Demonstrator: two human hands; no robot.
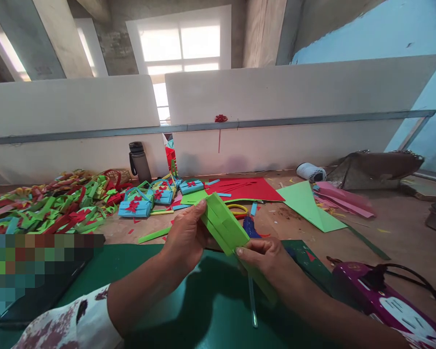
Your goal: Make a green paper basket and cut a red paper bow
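Note:
A folded piece of bright green paper (225,224) is held up over the green mat (152,310), tilted down to the right. My left hand (189,232) grips its upper left edge, thumb on the front face. With thumb and fingers, my right hand (263,257) pinches its lower right end, and a green strip runs on below that hand. Behind the paper lie a blue-handled glue gun (250,227), partly hidden, and yellow-handled scissors (239,210). A clear glue stick (252,303) shows below the hands.
Small blue paper bags with red flowers (134,207) stand beyond my left hand, beside a heap of coloured paper strips (76,208). Red paper (247,188) and light green paper (310,208) lie farther back. A purple power strip (381,295) sits at right, a dark bottle (140,164) at back.

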